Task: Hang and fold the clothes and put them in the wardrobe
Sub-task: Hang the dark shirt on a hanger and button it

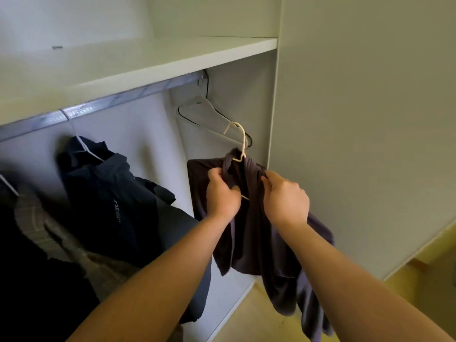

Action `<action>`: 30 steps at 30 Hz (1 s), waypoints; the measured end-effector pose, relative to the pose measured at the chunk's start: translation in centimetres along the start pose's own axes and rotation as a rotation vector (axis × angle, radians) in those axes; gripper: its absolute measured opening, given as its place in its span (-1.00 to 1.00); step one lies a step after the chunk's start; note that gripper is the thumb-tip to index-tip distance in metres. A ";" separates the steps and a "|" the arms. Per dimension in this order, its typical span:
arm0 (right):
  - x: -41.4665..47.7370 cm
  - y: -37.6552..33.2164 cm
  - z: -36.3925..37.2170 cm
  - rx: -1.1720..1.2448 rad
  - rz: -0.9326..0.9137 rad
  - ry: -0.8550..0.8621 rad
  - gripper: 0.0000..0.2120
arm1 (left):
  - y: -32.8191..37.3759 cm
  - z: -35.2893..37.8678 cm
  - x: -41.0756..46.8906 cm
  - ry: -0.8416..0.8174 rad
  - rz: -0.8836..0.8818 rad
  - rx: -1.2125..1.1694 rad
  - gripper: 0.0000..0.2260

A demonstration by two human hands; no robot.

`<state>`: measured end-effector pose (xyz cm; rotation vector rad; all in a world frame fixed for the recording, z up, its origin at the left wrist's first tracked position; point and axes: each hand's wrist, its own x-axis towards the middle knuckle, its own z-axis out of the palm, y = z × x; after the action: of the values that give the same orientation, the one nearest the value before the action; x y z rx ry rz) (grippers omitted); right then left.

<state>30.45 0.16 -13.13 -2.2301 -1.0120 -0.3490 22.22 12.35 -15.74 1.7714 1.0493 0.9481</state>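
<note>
I see the wardrobe (172, 55) open ahead, dark clothes (108, 193) hung at left. Purple top (249, 238) is held near, before the right bay. Left hand (223, 196) & right hand (286, 198) each pinch its collar, fingers curled. Cream hanger (243, 137) sits in the neck (hook free of the rail).

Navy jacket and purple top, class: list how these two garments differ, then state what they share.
1. The navy jacket is dark blue with pale lettering; the purple top is plain.
2. The navy jacket hangs from the rail; the purple top's cream hanger is off the rail.
3. The left hand and right hand grip the purple top near its collar; no hand touches the navy jacket.
Shared: each sits on a hanger.
</note>
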 end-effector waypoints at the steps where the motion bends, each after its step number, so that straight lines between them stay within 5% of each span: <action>1: 1.0 -0.9 0.9 0.009 0.003 -0.006 -0.78 | -0.3 -0.4 1.5 -0.001 -0.004 0.000 -0.68; 7: 7.0 -5.4 5.5 0.087 0.000 -0.020 -0.78 | -0.9 -2.4 9.6 0.155 -0.179 -0.180 -0.64; 18: 17.4 -10.2 8.7 0.255 -0.071 -0.110 -0.73 | -1.0 -6.3 18.2 0.151 -0.227 -0.245 -0.57; 21: 20.0 -10.8 8.9 0.265 -0.105 -0.146 -0.72 | -1.0 -6.9 20.3 0.213 -0.281 -0.162 -0.58; 25: 22.3 -11.2 10.0 0.231 -0.113 -0.174 -0.71 | -2.7 -6.5 22.4 0.197 -0.386 -0.030 -0.84; 30: 23.9 -11.1 11.4 0.216 -0.142 -0.203 -0.71 | -4.3 -4.8 22.7 0.223 -0.484 -0.005 -0.68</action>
<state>37.82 26.74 -5.19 -2.0337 -1.2563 -0.0694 24.91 35.73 -13.90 1.3322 1.5288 0.8467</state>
